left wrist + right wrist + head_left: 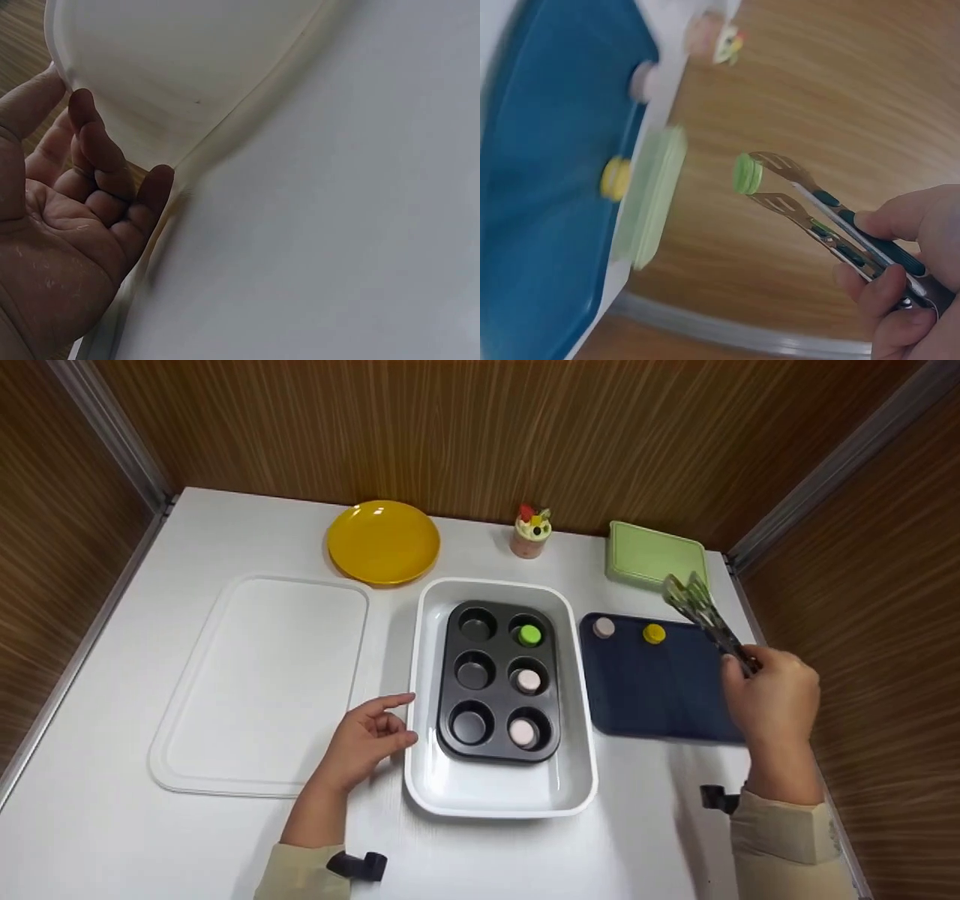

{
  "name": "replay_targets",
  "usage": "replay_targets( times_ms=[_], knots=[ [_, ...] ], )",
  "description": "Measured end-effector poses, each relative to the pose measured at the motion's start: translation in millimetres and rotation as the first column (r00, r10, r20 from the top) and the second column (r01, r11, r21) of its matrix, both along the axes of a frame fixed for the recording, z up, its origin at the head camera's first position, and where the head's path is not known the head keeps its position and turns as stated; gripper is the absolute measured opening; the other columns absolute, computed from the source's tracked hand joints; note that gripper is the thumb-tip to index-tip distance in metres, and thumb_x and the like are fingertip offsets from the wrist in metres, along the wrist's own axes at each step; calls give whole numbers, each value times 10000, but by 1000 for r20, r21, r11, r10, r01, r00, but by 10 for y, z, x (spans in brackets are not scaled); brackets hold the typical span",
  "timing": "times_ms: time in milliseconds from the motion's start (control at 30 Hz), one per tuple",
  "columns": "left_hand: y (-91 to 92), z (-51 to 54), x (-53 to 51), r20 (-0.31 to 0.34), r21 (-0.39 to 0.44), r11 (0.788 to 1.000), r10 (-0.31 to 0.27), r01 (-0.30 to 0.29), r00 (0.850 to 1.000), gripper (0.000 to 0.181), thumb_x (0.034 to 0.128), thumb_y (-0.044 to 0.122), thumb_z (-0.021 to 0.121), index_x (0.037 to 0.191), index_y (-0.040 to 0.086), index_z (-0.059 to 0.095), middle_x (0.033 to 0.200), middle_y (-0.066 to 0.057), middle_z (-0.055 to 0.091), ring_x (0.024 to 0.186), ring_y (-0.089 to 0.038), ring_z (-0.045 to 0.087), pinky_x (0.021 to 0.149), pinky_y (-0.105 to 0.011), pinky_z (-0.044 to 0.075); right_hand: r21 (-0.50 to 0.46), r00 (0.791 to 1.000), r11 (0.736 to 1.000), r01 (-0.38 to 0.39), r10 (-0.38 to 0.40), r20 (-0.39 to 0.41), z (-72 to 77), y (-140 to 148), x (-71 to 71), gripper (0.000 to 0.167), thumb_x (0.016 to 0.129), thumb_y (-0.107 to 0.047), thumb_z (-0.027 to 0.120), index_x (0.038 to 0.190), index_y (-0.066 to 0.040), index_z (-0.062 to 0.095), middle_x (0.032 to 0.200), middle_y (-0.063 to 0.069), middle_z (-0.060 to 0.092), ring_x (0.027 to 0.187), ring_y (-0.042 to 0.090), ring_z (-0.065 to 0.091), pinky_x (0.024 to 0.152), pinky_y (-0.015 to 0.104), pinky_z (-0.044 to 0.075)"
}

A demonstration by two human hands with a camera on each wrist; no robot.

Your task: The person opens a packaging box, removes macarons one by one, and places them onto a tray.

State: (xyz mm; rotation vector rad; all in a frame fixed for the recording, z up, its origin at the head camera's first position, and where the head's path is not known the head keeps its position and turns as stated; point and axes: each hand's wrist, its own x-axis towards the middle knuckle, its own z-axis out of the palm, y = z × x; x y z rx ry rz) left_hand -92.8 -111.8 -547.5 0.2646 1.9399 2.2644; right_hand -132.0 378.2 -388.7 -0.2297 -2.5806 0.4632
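Observation:
My right hand [776,697] grips a pair of tongs [721,634] above the dark blue tray [660,697]. In the right wrist view, a green macaron [746,174] is caught between the slotted tong tips. My left hand [364,742] touches the left side of a white bin [495,802] with index fingertip and thumb. Inside that bin lies a dark muffin pan [501,712]. Its right-hand cups hold a green macaron [529,635] and two pale pink macarons [523,732]; the left-hand cups hold nothing.
On the blue tray lie a pale pink macaron [604,628] and a yellow one [654,634]. Behind stand a light green box [656,553], a toy cupcake [530,536] and a yellow plate [384,542]. A white lid [262,682] lies at the left. Wooden panels [450,435] enclose the table.

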Motion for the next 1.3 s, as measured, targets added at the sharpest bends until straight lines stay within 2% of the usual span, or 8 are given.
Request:
replay_targets(
  times_ms=[200,367,667,1000,1300],
  knots=[
    [2,6,2,3,1,1000,3,-3,1000,554,878,-94,783,1393,-135,584,820,-14,661,754,-96,608,695,-216,503,12,994,998,53,-54,93,-50,305,-18,326,965,-139,675,1145,125,739,1104,399,681,1033,614,629,896,705,467],
    [0,0,-1,12,-6,1000,5,-5,1000,553,873,-97,788,1391,-119,597,818,-21,657,756,-99,604,696,-214,501,-2,974,995,98,-95,207,-125,479,-43,361,999,-163,637,1186,136,717,1125,401,676,1054,615,622,919,705,470],
    [3,3,3,2,-4,1000,2,-2,1000,553,877,-95,784,1393,-129,588,816,-16,659,740,-92,594,683,-213,491,1,945,993,118,-112,307,-291,660,-118,385,1014,-187,626,1199,144,697,1152,400,665,1062,617,609,911,699,474],
    [12,-7,-5,-2,1,1000,2,-2,1000,551,867,-105,782,1384,-133,593,804,-3,658,720,-85,584,662,-209,480,17,933,992,122,-121,339,-453,734,-158,395,999,-207,601,1176,130,704,1148,400,663,1046,631,601,865,705,476],
    [5,-8,-8,-7,-18,1000,8,-8,1000,547,869,-100,788,1382,-125,602,806,-17,662,716,-91,580,659,-214,479,11,920,991,133,-128,370,-507,789,-182,418,1001,-224,607,1198,134,693,1169,410,651,1048,625,609,855,702,482]
  ],
)
